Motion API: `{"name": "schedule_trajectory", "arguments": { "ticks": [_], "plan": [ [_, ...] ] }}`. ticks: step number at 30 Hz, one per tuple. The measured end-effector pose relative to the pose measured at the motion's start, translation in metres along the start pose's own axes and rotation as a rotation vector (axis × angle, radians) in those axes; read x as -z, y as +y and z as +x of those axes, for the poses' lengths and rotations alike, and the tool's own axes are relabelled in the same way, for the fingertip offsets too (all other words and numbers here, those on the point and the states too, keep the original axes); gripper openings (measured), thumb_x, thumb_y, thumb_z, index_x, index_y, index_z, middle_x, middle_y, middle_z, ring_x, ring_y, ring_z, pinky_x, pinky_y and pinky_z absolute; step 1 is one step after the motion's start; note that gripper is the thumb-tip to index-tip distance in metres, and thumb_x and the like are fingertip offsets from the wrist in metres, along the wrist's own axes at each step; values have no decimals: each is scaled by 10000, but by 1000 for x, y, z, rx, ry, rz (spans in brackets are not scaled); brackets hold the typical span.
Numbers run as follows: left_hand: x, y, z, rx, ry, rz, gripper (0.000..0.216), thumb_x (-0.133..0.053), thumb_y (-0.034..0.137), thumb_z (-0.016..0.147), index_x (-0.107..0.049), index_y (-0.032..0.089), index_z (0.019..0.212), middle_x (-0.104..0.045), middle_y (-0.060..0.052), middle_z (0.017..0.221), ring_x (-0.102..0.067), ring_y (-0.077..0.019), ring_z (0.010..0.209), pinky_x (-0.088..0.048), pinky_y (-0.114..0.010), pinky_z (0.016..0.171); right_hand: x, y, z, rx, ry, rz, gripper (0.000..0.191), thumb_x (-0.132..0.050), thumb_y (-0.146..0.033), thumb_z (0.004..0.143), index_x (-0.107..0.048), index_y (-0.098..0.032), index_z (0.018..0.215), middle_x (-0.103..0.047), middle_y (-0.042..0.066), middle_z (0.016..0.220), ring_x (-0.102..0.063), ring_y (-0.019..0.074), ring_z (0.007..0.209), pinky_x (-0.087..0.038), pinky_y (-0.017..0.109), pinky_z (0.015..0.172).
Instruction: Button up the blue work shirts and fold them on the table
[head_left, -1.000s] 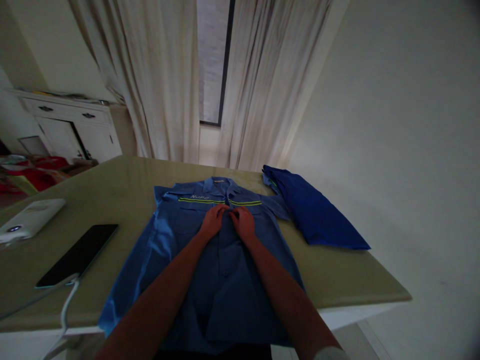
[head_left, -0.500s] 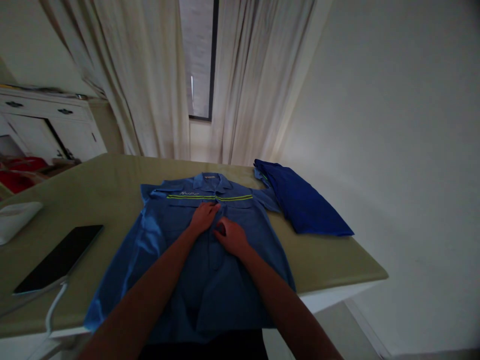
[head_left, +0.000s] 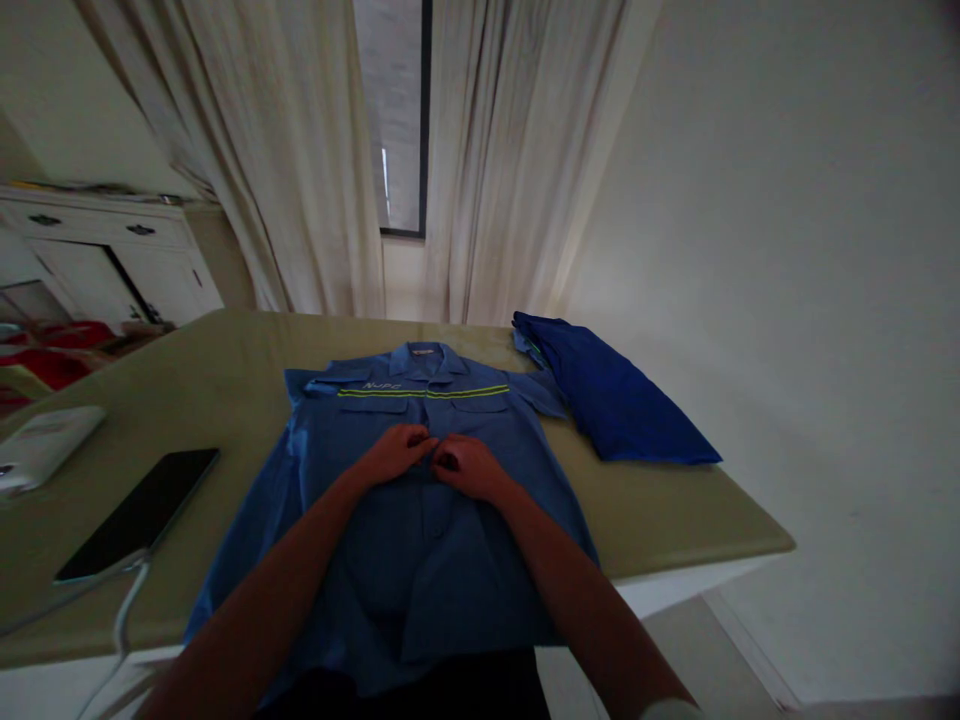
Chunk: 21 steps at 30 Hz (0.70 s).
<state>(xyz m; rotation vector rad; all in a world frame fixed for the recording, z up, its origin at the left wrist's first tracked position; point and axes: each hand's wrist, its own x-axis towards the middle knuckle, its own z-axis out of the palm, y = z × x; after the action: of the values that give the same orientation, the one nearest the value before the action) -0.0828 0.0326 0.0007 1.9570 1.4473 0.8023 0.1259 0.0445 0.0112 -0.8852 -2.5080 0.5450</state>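
A blue work shirt (head_left: 352, 500) with a yellow-green reflective stripe across the chest lies face up on the olive table (head_left: 660, 510), collar away from me. My left hand (head_left: 394, 452) and my right hand (head_left: 466, 466) meet at the shirt's front placket, about mid-chest, below the stripe. Both have their fingers curled and pinched on the shirt's front edges. The small thing between the fingertips is too dim to make out.
A folded darker blue garment (head_left: 615, 400) lies at the table's right far side. A black phone (head_left: 139, 512) with a white cable and a white power bank (head_left: 45, 445) lie at the left. Curtains, a window and a white cabinet (head_left: 112, 255) stand behind.
Both hands have slid down the shirt front toward me, from just under the stripe to mid-chest. The view has shifted slightly.
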Motion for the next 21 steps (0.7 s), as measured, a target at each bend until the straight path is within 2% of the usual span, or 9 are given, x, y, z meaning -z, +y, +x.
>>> {"name": "schedule_trajectory", "arguments": {
  "ticks": [2,5,7,11,14,16,18,21],
  "plan": [
    [-1,2,0,1,72,29,352,-526,479,921,-562,240,664,-603,23,609,-583,-170,614,-406,-283,602,-1,0,1,-11,29,-8,55,-715,-214,905,-739,-201,953,-692,13,910,-623,141,791,-429,240,739],
    [-6,6,1,48,256,41,381,-491,461,934,-504,238,625,-545,28,595,-543,-163,613,-397,-281,606,0,0,2,-2,59,41,54,-690,-211,932,-733,-190,957,-680,11,892,-610,134,782,-424,232,731],
    [-9,8,2,75,311,-5,408,-488,479,930,-477,234,605,-508,33,570,-518,-154,592,-391,-277,592,0,-1,3,7,64,92,53,-678,-209,942,-726,-186,942,-670,3,866,-599,127,757,-422,225,712],
    [-9,8,3,122,254,-259,422,-496,541,920,-525,221,646,-553,25,575,-548,-149,569,-442,-269,575,-1,-1,4,-57,125,207,66,-697,-244,931,-700,-185,900,-665,-9,819,-591,128,724,-434,225,690],
    [-5,4,4,116,168,-417,376,-434,495,959,-634,203,830,-692,-32,741,-668,-189,706,-553,-312,690,-3,3,5,-129,199,239,113,-699,-306,934,-679,-195,932,-678,-9,822,-599,137,725,-457,242,701],
    [-4,1,2,65,137,-276,348,-418,414,969,-693,201,981,-757,-87,922,-715,-236,894,-576,-379,842,-4,8,6,-163,254,215,138,-658,-328,959,-669,-200,1009,-692,4,866,-615,148,753,-476,260,733],
    [-6,-3,-3,-11,140,49,332,-496,370,937,-719,215,1128,-743,-133,1210,-666,-299,1170,-499,-467,1048,-7,12,6,-194,315,133,200,-618,-328,977,-658,-198,1123,-710,45,1007,-642,174,878,-495,296,828],
    [-13,-7,-10,-51,124,480,506,-577,378,911,-622,271,1403,-481,-103,1601,-398,-363,1491,-248,-580,1238,-11,18,7,-244,301,-71,333,-606,-348,985,-634,-196,1280,-664,110,1287,-597,245,1174,-446,381,1021]
  ]
}}
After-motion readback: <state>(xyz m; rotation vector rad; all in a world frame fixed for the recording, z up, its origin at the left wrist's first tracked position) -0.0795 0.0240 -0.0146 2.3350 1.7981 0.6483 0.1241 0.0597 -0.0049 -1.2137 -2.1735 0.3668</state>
